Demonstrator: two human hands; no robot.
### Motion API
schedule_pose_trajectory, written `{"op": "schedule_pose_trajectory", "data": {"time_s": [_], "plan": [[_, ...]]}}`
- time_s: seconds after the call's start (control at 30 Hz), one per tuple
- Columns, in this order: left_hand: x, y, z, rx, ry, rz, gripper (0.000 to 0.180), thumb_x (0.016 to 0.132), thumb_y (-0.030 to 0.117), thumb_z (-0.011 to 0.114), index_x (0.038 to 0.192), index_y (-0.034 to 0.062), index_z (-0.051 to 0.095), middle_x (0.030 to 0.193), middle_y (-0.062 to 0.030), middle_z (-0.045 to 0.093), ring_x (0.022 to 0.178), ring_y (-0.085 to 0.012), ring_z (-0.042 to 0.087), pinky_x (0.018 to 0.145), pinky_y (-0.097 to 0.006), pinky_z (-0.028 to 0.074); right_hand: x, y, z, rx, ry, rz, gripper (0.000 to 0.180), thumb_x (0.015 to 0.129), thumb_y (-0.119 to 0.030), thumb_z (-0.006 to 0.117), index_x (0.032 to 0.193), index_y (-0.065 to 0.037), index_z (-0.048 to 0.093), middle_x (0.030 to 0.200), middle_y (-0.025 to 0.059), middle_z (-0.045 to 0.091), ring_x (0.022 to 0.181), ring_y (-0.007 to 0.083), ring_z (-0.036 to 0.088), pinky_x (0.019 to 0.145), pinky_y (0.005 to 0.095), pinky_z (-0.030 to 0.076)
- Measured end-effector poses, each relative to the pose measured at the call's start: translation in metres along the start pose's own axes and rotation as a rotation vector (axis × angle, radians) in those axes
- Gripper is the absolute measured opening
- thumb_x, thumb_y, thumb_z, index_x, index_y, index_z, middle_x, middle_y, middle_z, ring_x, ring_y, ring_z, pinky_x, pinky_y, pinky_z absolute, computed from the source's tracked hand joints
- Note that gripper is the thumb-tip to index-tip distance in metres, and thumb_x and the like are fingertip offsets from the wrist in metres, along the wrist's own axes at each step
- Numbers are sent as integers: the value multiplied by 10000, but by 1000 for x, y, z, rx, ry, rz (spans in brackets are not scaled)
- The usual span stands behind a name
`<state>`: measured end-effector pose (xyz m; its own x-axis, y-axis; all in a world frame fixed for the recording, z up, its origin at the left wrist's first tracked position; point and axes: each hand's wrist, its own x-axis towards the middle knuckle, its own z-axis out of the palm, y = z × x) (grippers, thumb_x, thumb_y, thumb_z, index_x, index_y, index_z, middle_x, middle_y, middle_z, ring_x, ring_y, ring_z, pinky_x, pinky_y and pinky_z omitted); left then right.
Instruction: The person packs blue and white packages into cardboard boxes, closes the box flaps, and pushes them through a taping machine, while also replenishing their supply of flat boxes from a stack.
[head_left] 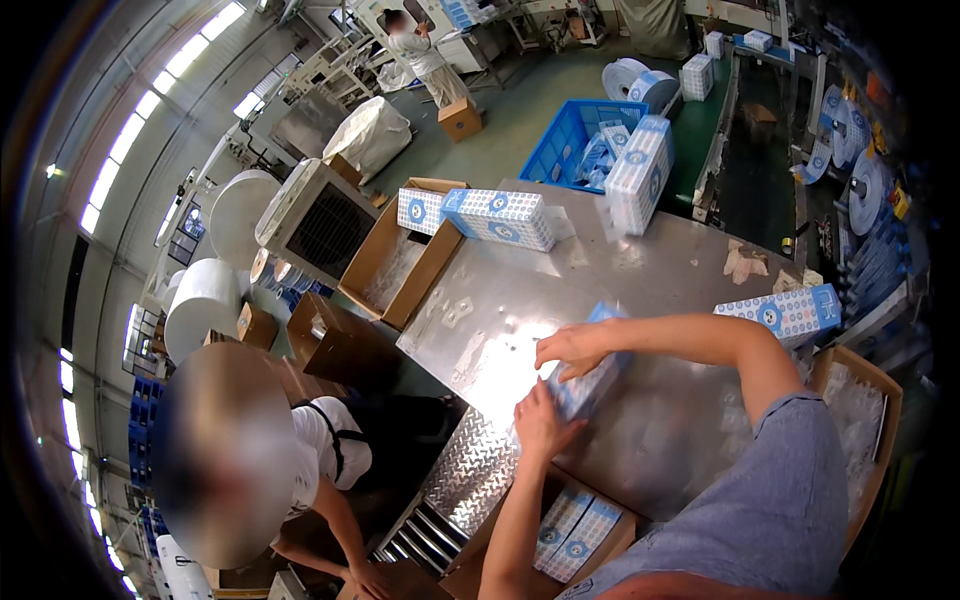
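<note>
A blue-and-white wrapped package point(590, 388), smeared by motion and glare, lies on the metal table between my hands. My left hand point(543, 422) is closed at its near left end, fingertips pinching there. From above, my right hand point(578, 350) reaches over the package, fingers curled down onto the same end. Part of the package is hidden under my right hand and forearm. Just below my left hand, an open cardboard box point(618, 530) holds similar patterned packs point(575, 535).
On the metal table point(660, 290) stand more packages point(500, 220), point(640, 175), point(785, 312). A blue crate point(545, 140) sits beyond. Open cartons flank the table, at left point(400, 300) and right point(885, 430). A roller conveyor point(420, 540) and a co-worker point(335, 440) are at lower left.
</note>
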<state>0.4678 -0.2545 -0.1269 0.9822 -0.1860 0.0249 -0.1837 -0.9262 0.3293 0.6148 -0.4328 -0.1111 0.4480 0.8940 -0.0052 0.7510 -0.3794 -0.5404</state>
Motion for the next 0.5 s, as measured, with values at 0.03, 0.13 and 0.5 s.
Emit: {"op": "schedule_pose_trajectory", "data": {"time_s": [0.03,0.13,0.5], "plan": [[19,15,6,6,-193,-85,1118,543,363,940,1431,-1,368,1225,-227,583,1175,-396,544,1018,-512,413,-14,12,-13,-44,87,30,561,782,-351,772,1275,-139,607,1245,97,614,1225,300,550,1014,496,437],[48,13,14,36,-256,-14,1060,518,327,930,1398,55,406,1149,-170,611,1105,-360,578,934,-500,452,-44,78,-56,-331,491,96,401,798,-252,738,1163,-107,655,1139,124,631,1091,339,603,952,436,484],[-56,-43,-173,-171,455,180,848,525,163,926,1272,43,544,1050,-85,644,963,-265,608,837,-413,483,-32,158,-73,-1011,276,565,753,729,-261,777,1411,-224,459,1367,139,496,1286,333,478,1123,701,185]]}}
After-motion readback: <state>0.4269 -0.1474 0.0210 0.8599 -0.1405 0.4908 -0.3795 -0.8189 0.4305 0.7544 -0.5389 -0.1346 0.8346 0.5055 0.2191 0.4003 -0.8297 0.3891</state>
